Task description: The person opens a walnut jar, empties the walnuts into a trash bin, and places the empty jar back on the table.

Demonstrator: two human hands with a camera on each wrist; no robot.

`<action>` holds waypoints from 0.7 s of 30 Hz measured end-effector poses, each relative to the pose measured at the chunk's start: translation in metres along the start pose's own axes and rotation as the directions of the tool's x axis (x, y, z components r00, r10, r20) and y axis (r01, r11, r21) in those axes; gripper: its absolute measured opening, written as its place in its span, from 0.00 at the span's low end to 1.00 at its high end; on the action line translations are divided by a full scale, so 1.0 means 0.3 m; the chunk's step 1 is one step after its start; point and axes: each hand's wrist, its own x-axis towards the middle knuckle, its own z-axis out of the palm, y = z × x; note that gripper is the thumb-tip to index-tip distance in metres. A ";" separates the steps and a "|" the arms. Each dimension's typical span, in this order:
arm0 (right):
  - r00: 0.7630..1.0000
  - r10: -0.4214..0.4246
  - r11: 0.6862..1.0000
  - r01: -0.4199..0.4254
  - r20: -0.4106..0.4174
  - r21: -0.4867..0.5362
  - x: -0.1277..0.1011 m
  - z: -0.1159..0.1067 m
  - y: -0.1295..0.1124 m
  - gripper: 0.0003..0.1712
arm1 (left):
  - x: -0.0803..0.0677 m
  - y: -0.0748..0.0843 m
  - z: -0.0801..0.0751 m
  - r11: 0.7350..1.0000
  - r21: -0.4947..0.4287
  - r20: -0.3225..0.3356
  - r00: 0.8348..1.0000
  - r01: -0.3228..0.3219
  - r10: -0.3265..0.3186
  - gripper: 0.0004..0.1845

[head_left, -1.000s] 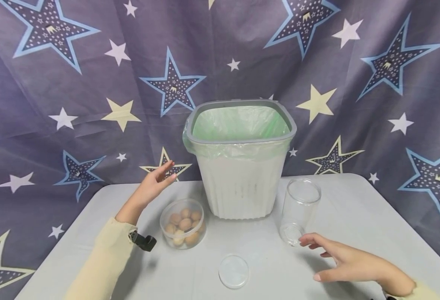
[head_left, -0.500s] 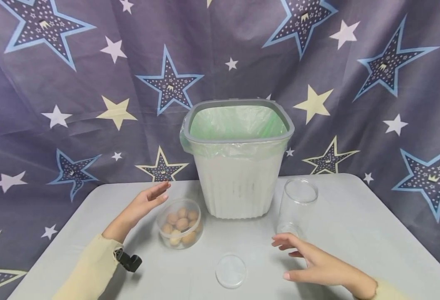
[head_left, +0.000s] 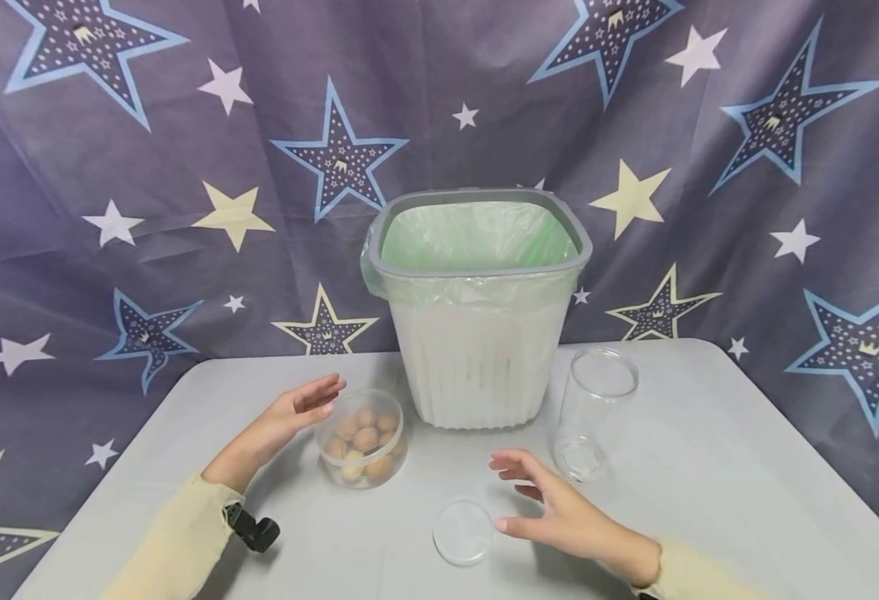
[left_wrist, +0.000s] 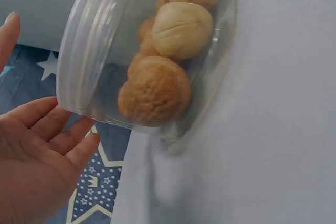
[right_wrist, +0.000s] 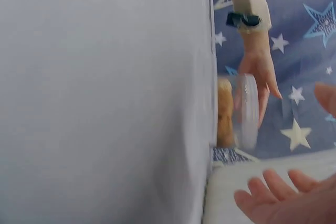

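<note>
A round clear plastic tub [head_left: 324, 442] holds several walnuts [head_left: 366, 439] and stands left of the middle of the table. My left hand [head_left: 289, 418] is at the tub's upper left side, fingers extended; in the left wrist view its fingertips [left_wrist: 81, 148] are right at the rim. My right hand [head_left: 559, 508] hovers over the table with fingers spread and nothing between them, its thumb close to a clear round lid [head_left: 462, 532]. In the right wrist view, the tub [right_wrist: 248, 111] appears beyond the right hand's fingers [right_wrist: 273, 190].
A white bin [head_left: 476, 367] with a grey rim and green liner stands at the back centre. Right of it is a tall clear jar [head_left: 596, 417]. A star-patterned curtain [head_left: 439, 92] hangs behind the grey-white table [head_left: 679, 467].
My left hand has come down from above the table to the tub's side. My right hand has moved left, away from the jar and toward the lid. The tub stays put.
</note>
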 end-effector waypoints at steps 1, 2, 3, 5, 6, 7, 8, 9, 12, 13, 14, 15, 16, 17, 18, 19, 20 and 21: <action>1.000 0.009 1.000 -0.009 -0.016 0.024 0.011 0.017 0.003 0.34 | 0.000 -0.005 0.001 1.000 -0.008 0.024 1.000 -0.009 0.009 0.33; 0.999 0.017 0.999 -0.016 -0.029 0.047 0.023 0.033 0.004 0.35 | -0.001 -0.009 0.002 1.000 -0.012 0.049 0.999 -0.019 0.019 0.34; 0.999 0.024 0.997 -0.021 -0.041 0.070 0.035 0.049 0.003 0.36 | -0.003 -0.011 0.003 1.000 -0.018 0.075 0.997 -0.024 0.025 0.35; 0.998 0.034 0.994 -0.027 -0.059 0.109 0.059 0.077 0.000 0.37 | -0.005 -0.015 0.005 0.999 -0.022 0.121 0.992 -0.030 0.032 0.37; 0.997 0.047 0.991 -0.039 -0.061 0.126 0.071 0.089 -0.003 0.38 | -0.006 -0.017 0.006 0.999 -0.024 0.139 0.990 -0.031 0.035 0.38; 0.997 0.054 0.990 -0.046 -0.059 0.136 0.084 0.101 -0.008 0.38 | -0.008 -0.018 0.006 0.999 -0.025 0.148 0.989 -0.026 0.030 0.38; 0.997 0.065 0.988 -0.057 -0.050 0.147 0.096 0.112 -0.013 0.40 | -0.009 -0.019 0.006 0.999 -0.028 0.152 0.988 -0.019 0.023 0.39; 0.997 0.071 0.986 -0.064 -0.041 0.156 0.107 0.123 -0.018 0.40 | -0.011 -0.022 0.007 0.999 -0.032 0.153 0.988 -0.012 0.017 0.40; 0.996 0.092 0.980 -0.088 -0.014 0.180 0.137 0.149 -0.027 0.42 | -0.012 -0.029 0.006 0.998 -0.057 0.157 0.988 0.008 0.001 0.41; 0.995 0.100 0.977 -0.098 -0.004 0.189 0.146 0.157 -0.030 0.42 | -0.012 -0.031 0.005 0.998 -0.066 0.160 0.987 0.014 -0.003 0.42; 0.994 0.111 0.973 -0.109 0.003 0.201 0.155 0.164 -0.033 0.43 | -0.013 -0.034 0.004 0.997 -0.072 0.166 0.986 0.014 -0.002 0.43; 0.993 0.121 0.970 -0.120 0.009 0.214 0.163 0.172 -0.034 0.43 | -0.013 -0.037 0.004 0.997 -0.080 0.176 0.984 0.011 0.003 0.44; 0.991 0.135 0.965 -0.134 0.012 0.226 0.172 0.179 -0.035 0.43 | -0.013 -0.041 0.002 0.996 -0.086 0.188 0.982 0.003 0.013 0.45; 0.989 0.151 0.959 -0.149 0.014 0.240 0.180 0.187 -0.036 0.43 | -0.014 -0.043 0.002 0.996 -0.090 0.202 0.979 -0.011 0.029 0.47; 0.986 0.166 0.953 -0.164 0.014 0.254 0.189 0.196 -0.036 0.44 | -0.014 -0.047 0.000 0.995 -0.100 0.218 0.975 -0.026 0.048 0.48; 0.983 0.183 0.945 -0.180 0.015 0.273 0.198 0.206 -0.035 0.44 | -0.014 -0.050 -0.001 0.993 -0.110 0.233 0.970 -0.044 0.069 0.50; 0.980 0.200 0.936 -0.195 0.014 0.292 0.206 0.216 -0.033 0.44 | -0.015 -0.054 -0.002 0.991 -0.118 0.247 0.965 -0.060 0.088 0.51; 0.976 0.216 0.928 -0.209 0.011 0.308 0.214 0.226 -0.031 0.44 | -0.015 -0.058 -0.004 0.990 -0.125 0.259 0.960 -0.071 0.102 0.53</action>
